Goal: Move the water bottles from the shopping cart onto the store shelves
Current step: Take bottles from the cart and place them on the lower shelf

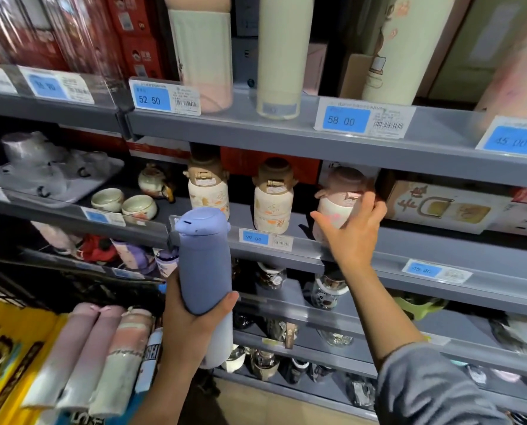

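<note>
Gripping: left hand wrapped round the lower part of the blue bottle, thumb across its front, bottle upright in front of the middle shelf.
Reaching: right hand up at the middle shelf, fingers curled over the pink bottle, thumb spread out to the left; cannot tell whether lifted or standing on the shelf.
Standing beside: two cream bottles with brown lids, left of the pink bottle, apart from each other.
Lying lower left: more bottles side by side in the cart, pink and white, beside a yellow pack.
Top shelf: tall cream bottle above a price tag marked 58.00.
Left of middle shelf: bowls and a small teapot.
</note>
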A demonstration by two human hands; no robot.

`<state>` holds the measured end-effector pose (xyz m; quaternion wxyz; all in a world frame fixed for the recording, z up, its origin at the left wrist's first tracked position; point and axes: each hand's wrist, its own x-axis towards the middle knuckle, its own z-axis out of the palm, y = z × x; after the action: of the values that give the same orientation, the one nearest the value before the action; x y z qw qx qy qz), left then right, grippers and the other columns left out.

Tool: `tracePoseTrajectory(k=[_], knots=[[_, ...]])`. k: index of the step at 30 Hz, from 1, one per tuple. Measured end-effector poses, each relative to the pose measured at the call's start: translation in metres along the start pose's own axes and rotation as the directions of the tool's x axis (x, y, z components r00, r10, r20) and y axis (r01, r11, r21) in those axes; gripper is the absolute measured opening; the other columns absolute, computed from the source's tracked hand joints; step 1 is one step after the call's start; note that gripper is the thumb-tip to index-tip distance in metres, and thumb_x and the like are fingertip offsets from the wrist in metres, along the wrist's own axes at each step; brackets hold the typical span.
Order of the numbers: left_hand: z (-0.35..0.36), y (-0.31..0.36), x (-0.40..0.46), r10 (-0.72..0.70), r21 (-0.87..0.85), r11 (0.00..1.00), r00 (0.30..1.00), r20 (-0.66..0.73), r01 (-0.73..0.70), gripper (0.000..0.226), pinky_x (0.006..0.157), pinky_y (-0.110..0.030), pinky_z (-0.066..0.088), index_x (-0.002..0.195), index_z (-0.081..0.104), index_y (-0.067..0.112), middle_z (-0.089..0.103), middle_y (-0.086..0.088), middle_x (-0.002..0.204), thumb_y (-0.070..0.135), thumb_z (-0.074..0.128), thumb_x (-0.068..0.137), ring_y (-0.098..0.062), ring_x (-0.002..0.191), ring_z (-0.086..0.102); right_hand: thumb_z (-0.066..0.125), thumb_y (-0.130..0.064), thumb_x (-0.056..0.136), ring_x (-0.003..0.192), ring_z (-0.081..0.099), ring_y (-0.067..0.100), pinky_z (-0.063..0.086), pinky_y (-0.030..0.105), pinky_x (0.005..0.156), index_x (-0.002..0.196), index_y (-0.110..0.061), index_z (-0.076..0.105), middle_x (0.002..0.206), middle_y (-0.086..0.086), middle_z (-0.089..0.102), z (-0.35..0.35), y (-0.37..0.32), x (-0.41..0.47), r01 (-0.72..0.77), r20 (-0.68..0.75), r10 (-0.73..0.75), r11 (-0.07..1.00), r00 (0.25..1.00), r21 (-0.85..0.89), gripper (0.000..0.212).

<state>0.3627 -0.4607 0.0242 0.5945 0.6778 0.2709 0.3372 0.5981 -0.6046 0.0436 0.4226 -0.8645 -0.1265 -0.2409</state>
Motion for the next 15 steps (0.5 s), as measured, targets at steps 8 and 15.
tracePoseTrajectory(k=[8, 15], knots=[[0.061, 0.008, -0.016, 0.1, 0.107, 0.986, 0.971, 0.216, -0.126, 0.082, 0.067, -0.01, 0.044, 0.11, 0.038, 0.054, 0.056, 0.025, 0.11, 0.043, 0.09, 0.048, 0.007, 0.093, 0.058, 0.066, -0.049, 0.083, 0.109, 0.054, -0.005, 0.049, 0.013, 0.078, 0.135, -0.051, 0.029, 0.126, -0.031, 0.044, -0.087, -0.044, -0.105, -0.235, 0.403, 0.0, 0.813, 0.915, 0.533, 0.064], [0.142, 0.019, -0.049, 0.403, 0.283, 0.774, 0.785, 0.47, -0.566, 0.071, 0.084, -0.035, 0.048, 0.14, 0.035, 0.016, 0.057, -0.014, 0.124, 0.043, 0.052, 0.077, -0.03, 0.106, 0.057, 0.081, -0.038, 0.069, 0.103, 0.059, -0.006, 0.053, 0.018, 0.074, 0.137, -0.044, 0.025, 0.127, -0.022, 0.048, -0.13, -0.035, -0.122, -0.353, 0.214, 0.282, 0.693, 0.935, 0.629, 0.089]])
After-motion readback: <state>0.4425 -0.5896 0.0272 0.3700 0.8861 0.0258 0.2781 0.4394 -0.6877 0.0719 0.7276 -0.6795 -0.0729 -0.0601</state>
